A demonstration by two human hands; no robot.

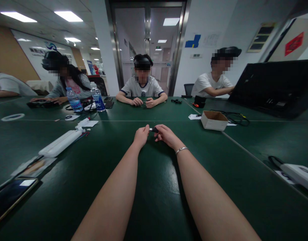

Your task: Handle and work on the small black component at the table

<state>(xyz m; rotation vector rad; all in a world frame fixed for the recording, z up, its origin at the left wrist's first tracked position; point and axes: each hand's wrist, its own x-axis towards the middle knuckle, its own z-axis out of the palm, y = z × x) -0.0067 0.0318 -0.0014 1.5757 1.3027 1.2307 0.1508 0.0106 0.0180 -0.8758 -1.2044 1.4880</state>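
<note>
Both my arms reach out over the green table [154, 207]. A small black piece with a silver metal end [154, 130] is held just above the tabletop, too small to name exactly. My left hand [141, 136] pinches its silver end between thumb and fingers. From the other side, my right hand [168, 136] grips the black part, with its lower fingers curled beneath. A silver bracelet [182, 150] circles my right wrist. Fingertips hide part of the piece.
To the left lie a phone [12, 199], a white power strip [62, 143] and two water bottles [98, 97]. On the right are a cardboard box [214, 121], cables, a large black monitor [274, 88] and a white device [300, 174]. Several people wearing headsets sit around the table.
</note>
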